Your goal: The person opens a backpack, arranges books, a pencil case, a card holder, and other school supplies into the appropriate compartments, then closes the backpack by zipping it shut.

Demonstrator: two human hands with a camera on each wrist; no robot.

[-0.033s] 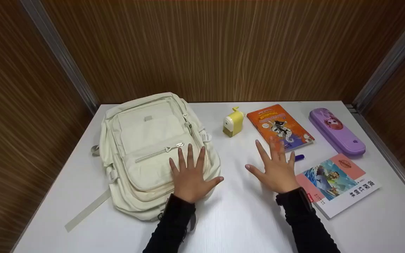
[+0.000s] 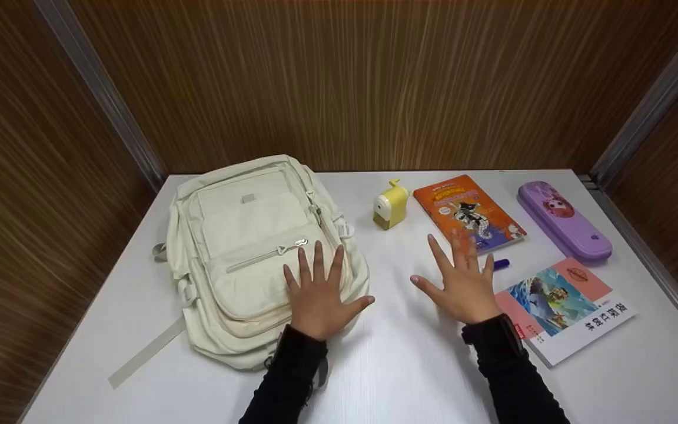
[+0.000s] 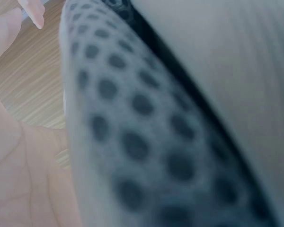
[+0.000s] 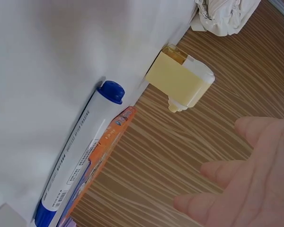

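Observation:
Fingers spread, my left hand (image 2: 320, 303) appears above the lower right part of a cream backpack (image 2: 251, 218), holding nothing. In the left wrist view its palm (image 3: 23, 165) shows beside a blurred, dark-dotted surface (image 3: 137, 123) close to the lens. My right hand (image 2: 465, 288), also spread and holding nothing, is above the white table between the backpack and a pink-and-white book (image 2: 568, 312). A white marker (image 4: 75, 151) with blue ends lies near it, mostly hidden by the hand in the head view. Beyond the fingers lies an orange-and-purple book (image 2: 462, 206).
A yellow-and-white pencil sharpener (image 2: 391, 206) with a crank stands right of the backpack. At the far right lies a purple pencil case (image 2: 565, 221). A loose strap (image 2: 146, 353) trails from the backpack's lower left. Wood-grain panels (image 2: 339, 88) enclose the table's back and sides.

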